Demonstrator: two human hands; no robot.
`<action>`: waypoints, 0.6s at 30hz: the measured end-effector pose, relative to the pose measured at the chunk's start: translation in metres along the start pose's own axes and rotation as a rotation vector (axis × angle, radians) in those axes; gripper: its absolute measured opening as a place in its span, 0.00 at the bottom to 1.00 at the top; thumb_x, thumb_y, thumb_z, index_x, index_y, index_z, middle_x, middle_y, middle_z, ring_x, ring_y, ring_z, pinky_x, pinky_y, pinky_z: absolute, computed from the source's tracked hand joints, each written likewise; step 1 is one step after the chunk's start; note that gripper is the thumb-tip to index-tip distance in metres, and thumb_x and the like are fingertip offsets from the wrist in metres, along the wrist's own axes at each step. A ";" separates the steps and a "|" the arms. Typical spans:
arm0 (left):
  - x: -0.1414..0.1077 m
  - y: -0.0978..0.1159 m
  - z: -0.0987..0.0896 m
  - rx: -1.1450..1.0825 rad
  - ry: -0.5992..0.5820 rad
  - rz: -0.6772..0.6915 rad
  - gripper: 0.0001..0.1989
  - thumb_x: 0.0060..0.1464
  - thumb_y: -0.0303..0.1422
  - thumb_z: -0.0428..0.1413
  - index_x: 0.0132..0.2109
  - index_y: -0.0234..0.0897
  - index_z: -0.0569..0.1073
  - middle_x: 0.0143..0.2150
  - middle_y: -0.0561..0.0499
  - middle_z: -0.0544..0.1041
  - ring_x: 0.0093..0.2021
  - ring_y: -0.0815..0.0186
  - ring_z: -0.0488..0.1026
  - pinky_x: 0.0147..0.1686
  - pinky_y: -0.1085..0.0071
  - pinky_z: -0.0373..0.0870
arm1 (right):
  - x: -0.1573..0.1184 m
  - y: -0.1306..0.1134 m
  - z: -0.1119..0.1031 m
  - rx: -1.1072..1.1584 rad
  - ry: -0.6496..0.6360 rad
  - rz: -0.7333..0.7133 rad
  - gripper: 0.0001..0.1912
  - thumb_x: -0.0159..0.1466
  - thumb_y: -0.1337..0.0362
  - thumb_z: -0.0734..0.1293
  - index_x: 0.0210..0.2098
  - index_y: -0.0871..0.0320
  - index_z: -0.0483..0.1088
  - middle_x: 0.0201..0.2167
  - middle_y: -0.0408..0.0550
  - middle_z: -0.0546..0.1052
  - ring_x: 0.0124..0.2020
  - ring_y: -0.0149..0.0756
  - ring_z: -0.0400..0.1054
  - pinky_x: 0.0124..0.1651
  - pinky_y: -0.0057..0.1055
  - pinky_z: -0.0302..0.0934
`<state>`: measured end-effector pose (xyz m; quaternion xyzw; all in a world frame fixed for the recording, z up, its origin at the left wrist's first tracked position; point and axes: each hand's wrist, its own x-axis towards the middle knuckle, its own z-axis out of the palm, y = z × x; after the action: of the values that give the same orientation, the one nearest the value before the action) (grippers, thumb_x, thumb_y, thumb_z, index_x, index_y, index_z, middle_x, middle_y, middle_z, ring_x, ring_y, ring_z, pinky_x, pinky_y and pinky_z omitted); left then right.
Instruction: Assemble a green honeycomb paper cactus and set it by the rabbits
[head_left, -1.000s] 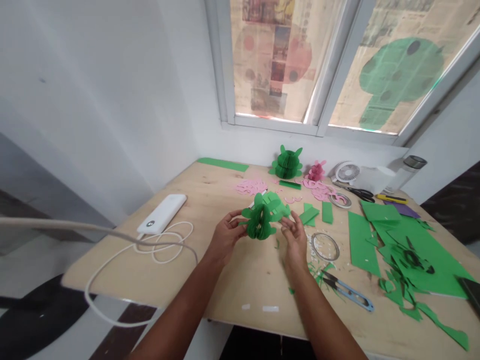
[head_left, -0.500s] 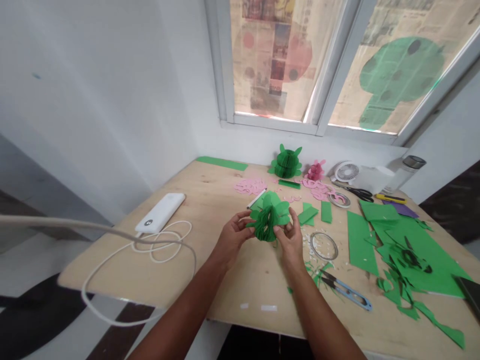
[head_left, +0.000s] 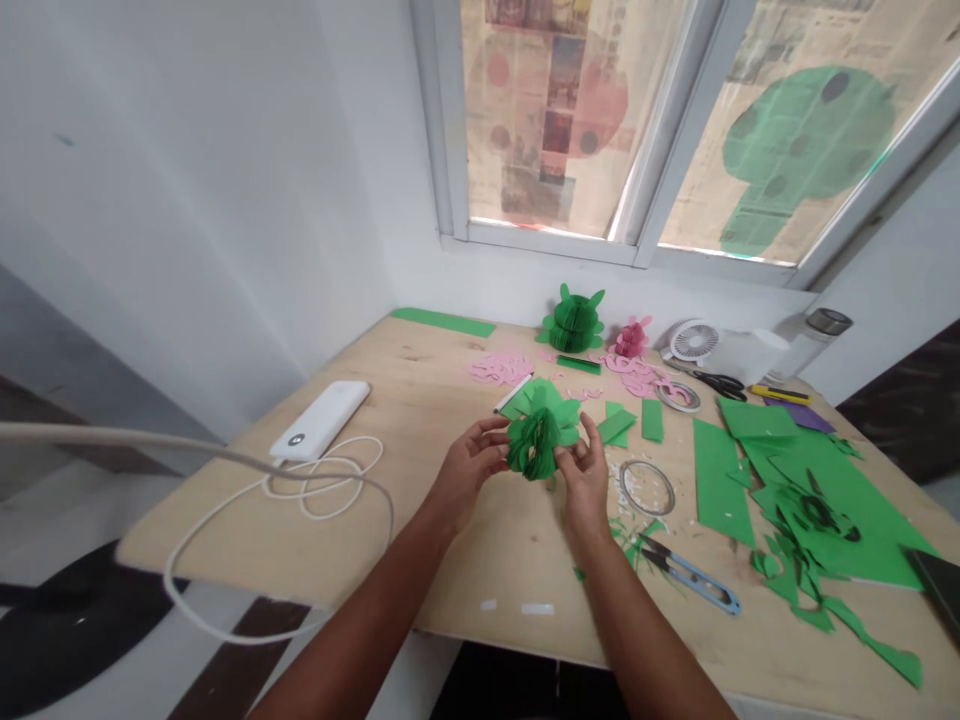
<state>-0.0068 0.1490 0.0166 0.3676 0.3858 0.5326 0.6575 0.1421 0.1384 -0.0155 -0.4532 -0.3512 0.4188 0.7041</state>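
Between my two hands is a green folded-paper figure [head_left: 541,435], its layered pleats fanned out and rounded leaf-like pieces on top. My left hand [head_left: 474,462] pinches its left edge with thumb and fingers. On the opposite side, my right hand [head_left: 585,470] grips it with the thumb in front and fingers behind. Just beyond the figure lie a white pen [head_left: 514,393] and a piece of green paper, partly hidden. Cut green strips [head_left: 616,424] and a roll of tape [head_left: 647,487] lie right of my right hand.
A finished-looking green paper figure [head_left: 574,320] and a small pink one [head_left: 631,338] stand by the wall. Blue-handled thread snips [head_left: 690,573], green sheets [head_left: 847,510] and scraps lie at right. A white power bank [head_left: 321,420] with a looping cable [head_left: 300,490] is at left.
The green paper figure has turned slightly between my hands, its pleats and open centre now showing differently. Both hands keep their hold in nearly the same place.
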 end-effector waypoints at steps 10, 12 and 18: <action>0.008 -0.009 -0.009 -0.031 -0.089 -0.031 0.27 0.34 0.28 0.65 0.47 0.38 0.73 0.38 0.48 0.76 0.38 0.62 0.75 0.39 0.64 0.73 | -0.001 0.000 -0.001 -0.007 -0.016 -0.021 0.37 0.53 0.62 0.70 0.61 0.51 0.59 0.25 0.35 0.57 0.29 0.29 0.59 0.35 0.27 0.56; 0.009 -0.010 -0.009 -0.001 -0.096 -0.021 0.27 0.34 0.29 0.66 0.47 0.37 0.72 0.38 0.48 0.77 0.38 0.62 0.75 0.39 0.64 0.73 | -0.001 0.000 0.000 -0.018 -0.020 -0.029 0.37 0.53 0.62 0.69 0.61 0.51 0.59 0.25 0.35 0.58 0.29 0.30 0.60 0.35 0.28 0.57; 0.008 -0.009 -0.008 0.071 -0.069 -0.012 0.25 0.37 0.30 0.67 0.46 0.37 0.72 0.37 0.48 0.78 0.35 0.63 0.76 0.35 0.67 0.73 | -0.002 -0.001 0.001 -0.037 -0.014 -0.029 0.36 0.53 0.62 0.69 0.60 0.51 0.60 0.25 0.35 0.57 0.29 0.29 0.59 0.34 0.28 0.56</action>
<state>-0.0090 0.1559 0.0041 0.4067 0.3835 0.5018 0.6601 0.1403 0.1363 -0.0139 -0.4580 -0.3703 0.4052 0.6993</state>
